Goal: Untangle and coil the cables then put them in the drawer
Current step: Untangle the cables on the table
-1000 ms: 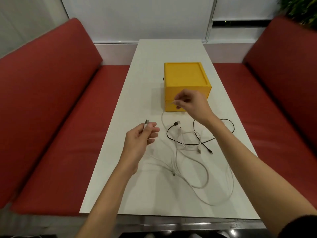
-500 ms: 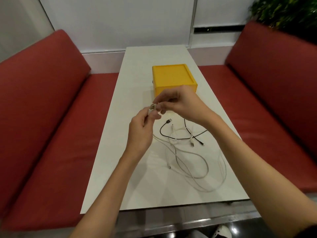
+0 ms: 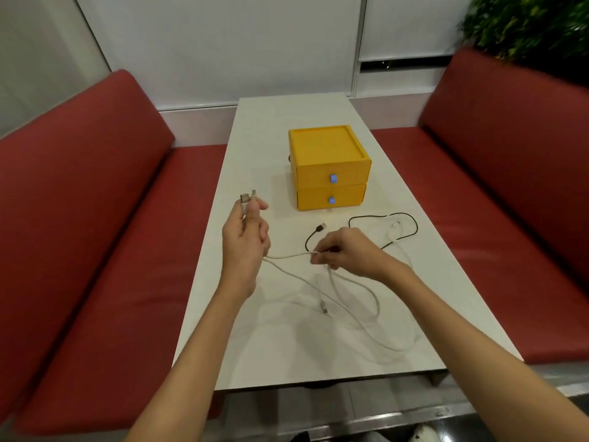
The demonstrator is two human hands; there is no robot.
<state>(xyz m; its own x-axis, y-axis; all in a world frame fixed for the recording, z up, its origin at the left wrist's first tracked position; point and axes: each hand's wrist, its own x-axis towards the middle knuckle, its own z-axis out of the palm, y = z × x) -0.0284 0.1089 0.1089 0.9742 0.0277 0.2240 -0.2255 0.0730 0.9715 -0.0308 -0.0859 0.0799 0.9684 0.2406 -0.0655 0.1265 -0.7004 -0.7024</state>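
Left hand (image 3: 243,247) is gripping white cable (image 3: 352,287) plug ends upright; right hand (image 3: 345,252) is pinching same cable just beside it; rest is lying looped on tabletop (image 3: 255,346).

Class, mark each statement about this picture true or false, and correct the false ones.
1. Both drawers of the box are shut. True.
2. The right hand lies flat on the table. False: it pinches the white cable.
3. The left hand holds two plugs upright. True.
4. The black cable is coiled inside a drawer. False: it lies loose on the table.
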